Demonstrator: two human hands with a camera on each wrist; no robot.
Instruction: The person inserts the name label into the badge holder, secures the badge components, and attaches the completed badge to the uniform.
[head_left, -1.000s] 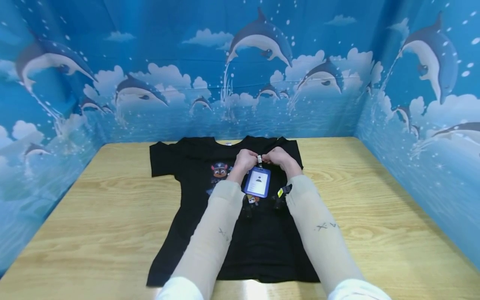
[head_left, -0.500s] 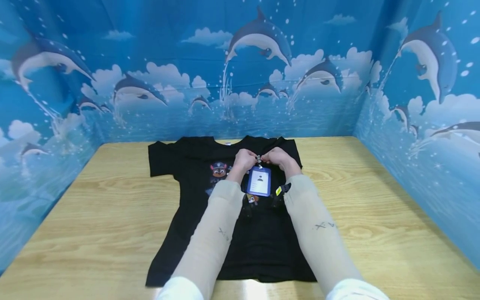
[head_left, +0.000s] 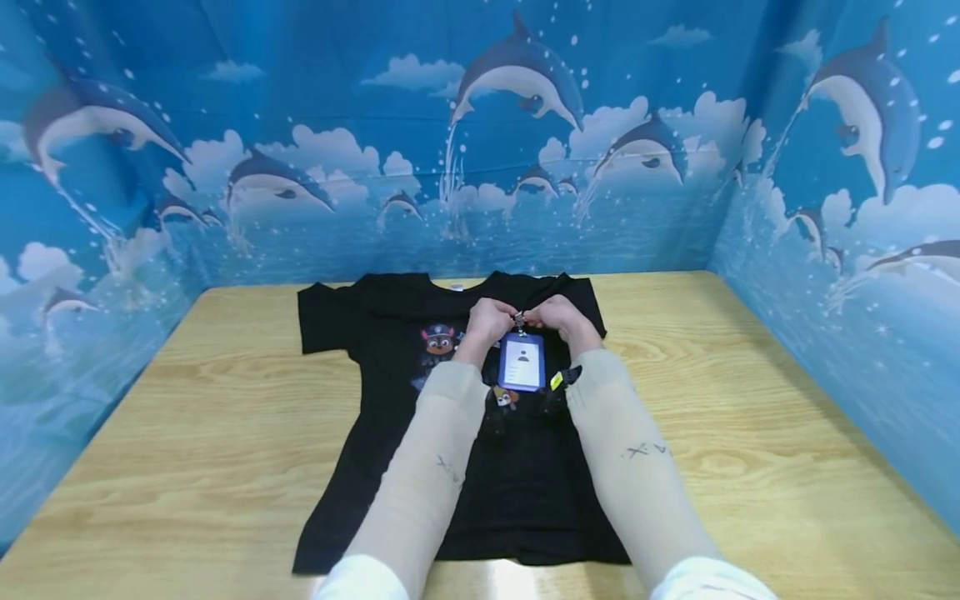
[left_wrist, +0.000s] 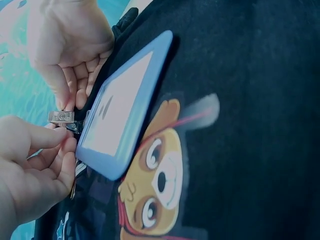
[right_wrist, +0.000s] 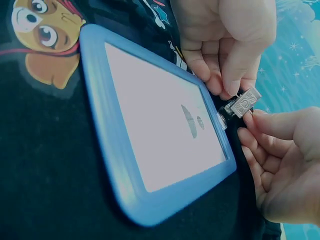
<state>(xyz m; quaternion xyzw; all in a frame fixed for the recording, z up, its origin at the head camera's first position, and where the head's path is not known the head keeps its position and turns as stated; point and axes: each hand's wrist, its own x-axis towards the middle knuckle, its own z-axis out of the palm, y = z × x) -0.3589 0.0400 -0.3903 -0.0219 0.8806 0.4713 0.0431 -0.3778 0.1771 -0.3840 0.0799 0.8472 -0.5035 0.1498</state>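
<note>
A blue-framed badge holder [head_left: 522, 362] with a white ID card hangs from a metal clip [right_wrist: 246, 102] over the front of a black T-shirt [head_left: 405, 467]. My left hand [head_left: 489, 322] pinches the clip from the left with thumb and fingers. From the other side, the fingers of my right hand [head_left: 557, 313] pinch it too. The left wrist view has the clip [left_wrist: 62, 117] between both sets of fingertips, the badge holder [left_wrist: 120, 112] tilted beside them. Part of the clip is hidden behind the fingers, and whether it bites the shirt cloth I cannot tell.
The shirt lies spread flat, neckline away from me, on a wood-grain table [head_left: 750, 400]. Cartoon dog prints [head_left: 438, 340] mark its chest. A blue dolphin-patterned curtain [head_left: 337, 108] encloses the back and both sides.
The badge holder has swung slightly to the right and hangs straighter. The clip has turned a little between my fingers. Both hands stay in nearly the same place.
</note>
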